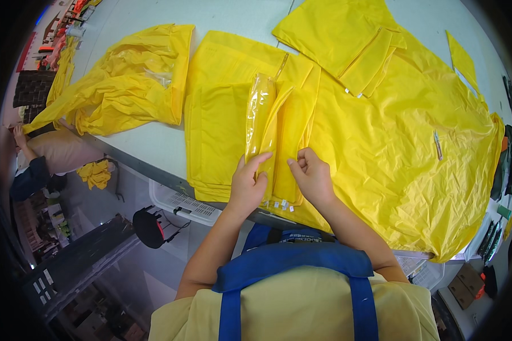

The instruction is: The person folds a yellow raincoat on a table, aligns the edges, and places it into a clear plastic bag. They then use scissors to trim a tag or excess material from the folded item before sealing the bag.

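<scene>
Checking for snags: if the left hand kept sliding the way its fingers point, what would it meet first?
The left hand points up the table along the clear-wrapped yellow roll it already touches; beyond that, probably the stack of folded yellow sheets, though depth is unclear.

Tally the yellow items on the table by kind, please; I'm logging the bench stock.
Clear bag holding a folded yellow piece, under the left hand: 1
Flat folded stacks: 2
Crumpled loose pieces: 1
Large spread sheet: 1
Total: 5
</scene>
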### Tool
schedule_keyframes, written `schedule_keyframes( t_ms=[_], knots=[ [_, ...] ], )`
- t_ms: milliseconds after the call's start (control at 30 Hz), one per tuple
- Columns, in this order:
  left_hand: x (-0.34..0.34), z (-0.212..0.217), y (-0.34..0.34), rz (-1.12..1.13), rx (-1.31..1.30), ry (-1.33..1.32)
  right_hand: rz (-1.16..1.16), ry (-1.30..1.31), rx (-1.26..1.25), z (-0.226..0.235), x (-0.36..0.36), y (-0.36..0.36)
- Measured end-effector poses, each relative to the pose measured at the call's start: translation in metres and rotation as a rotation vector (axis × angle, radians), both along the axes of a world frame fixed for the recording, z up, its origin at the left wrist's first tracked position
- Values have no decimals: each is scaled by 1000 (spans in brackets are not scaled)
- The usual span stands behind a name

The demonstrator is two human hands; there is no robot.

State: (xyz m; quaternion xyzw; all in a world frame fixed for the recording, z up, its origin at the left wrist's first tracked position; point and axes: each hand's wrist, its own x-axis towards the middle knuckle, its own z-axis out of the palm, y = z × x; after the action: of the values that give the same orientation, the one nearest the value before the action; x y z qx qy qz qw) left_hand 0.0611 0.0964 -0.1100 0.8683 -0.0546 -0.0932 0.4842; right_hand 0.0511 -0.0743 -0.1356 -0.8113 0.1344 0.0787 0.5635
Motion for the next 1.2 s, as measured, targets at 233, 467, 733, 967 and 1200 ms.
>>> schedule_keyframes(
  t_ms=[233, 467, 733, 967, 1200],
  knots=[
    [0, 1, 1, 12, -8, 9, -8, 14, -17, -1, 0, -2],
    [0, 1, 3, 2, -17, -9, -20, 32, -2, -5, -2, -4],
    [0, 2, 5, -13, -7, -28, -23, 42, 7, -4, -2, -4],
    [-1, 1, 4, -25, -12, -75, 5, 51, 12, 4, -2, 0],
    [-2, 9, 0, 7, -28, 68, 28, 49, 39, 9, -2, 5]
  ],
)
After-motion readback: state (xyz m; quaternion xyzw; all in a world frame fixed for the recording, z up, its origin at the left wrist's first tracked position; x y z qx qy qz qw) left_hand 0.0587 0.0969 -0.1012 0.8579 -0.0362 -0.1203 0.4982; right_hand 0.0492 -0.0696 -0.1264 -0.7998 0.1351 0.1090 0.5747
